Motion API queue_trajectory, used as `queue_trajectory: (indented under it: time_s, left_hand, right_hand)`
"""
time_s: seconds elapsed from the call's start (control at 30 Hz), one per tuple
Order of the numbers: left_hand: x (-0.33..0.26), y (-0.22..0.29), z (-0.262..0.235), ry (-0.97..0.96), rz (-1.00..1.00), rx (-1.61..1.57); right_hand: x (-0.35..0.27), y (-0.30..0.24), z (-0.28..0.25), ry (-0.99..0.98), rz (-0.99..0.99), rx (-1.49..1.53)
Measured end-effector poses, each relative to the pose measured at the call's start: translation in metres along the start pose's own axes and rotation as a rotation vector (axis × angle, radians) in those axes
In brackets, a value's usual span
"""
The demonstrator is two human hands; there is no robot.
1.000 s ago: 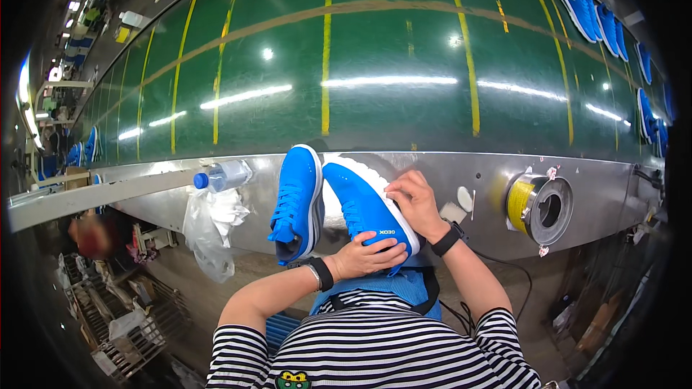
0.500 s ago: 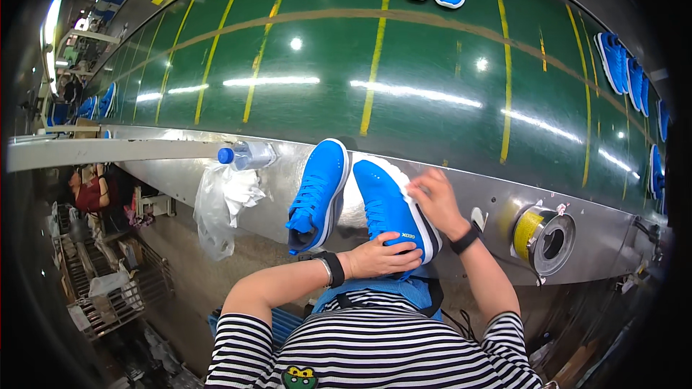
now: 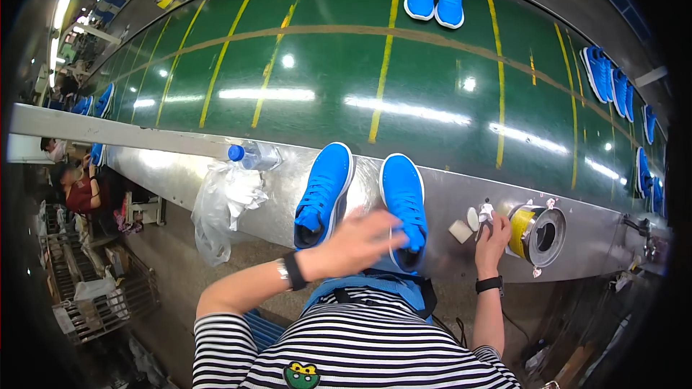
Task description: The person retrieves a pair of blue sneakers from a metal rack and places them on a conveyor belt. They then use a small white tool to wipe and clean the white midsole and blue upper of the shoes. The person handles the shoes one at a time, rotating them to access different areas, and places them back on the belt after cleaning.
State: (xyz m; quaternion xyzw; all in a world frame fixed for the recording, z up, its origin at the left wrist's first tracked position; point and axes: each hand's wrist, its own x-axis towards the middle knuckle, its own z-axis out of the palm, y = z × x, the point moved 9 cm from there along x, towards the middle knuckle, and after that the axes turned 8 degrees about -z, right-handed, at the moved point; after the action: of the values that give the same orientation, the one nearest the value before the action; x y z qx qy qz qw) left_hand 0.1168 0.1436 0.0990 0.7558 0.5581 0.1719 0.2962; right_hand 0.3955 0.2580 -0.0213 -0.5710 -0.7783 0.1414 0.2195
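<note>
**Blue pair at the belt's edge, both your hands at work**

You sit at the steel desk (image 3: 432, 194) that borders the green conveyor belt (image 3: 324, 79), a pair of bright blue sneakers set side by side in front of you. Your left hand (image 3: 360, 241) reaches across, fingers loosely spread and blurred with motion, over the heel end of the right sneaker (image 3: 404, 202); it seems to brush or steady the shoe rather than clamp it. The left sneaker (image 3: 322, 194) stands untouched just beside it, heel toward you. Your right hand (image 3: 491, 234) is off to the side, fingers pinched on a small white item (image 3: 486, 210) near the yellow tape roll (image 3: 532, 227); whether it fully grips that piece you cannot tell from here. By the look of it, you are fetching something small for the right sneaker. The next move calls for bringing that hand back and a firmer hold on the shoe. A water bottle (image 3: 252, 155) lies left.
</note>
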Motion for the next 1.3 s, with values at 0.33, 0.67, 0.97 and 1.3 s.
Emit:
queue_trajectory:
  time_s: [0.33, 0.67, 0.97, 1.3]
  left_hand:
    - [-0.135, -0.208, 0.054, -0.132, -0.757, -1.214]
    - [-0.093, -0.132, 0.042, 0.259, -0.399, -0.828]
    - [-0.102, -0.124, -0.013, 0.508, -0.260, -0.166]
    - [-0.129, -0.133, -0.017, 0.557, -0.256, -0.052]
  right_hand:
    - [-0.041, -0.109, 0.118, -0.705, 0.266, 0.899]
    - [-0.069, -0.156, 0.089, -0.391, 0.045, 0.949]
    - [-0.051, -0.158, 0.020, 0.020, -0.220, 0.460]
    - [-0.058, -0.159, 0.016, 0.046, -0.281, 0.336]
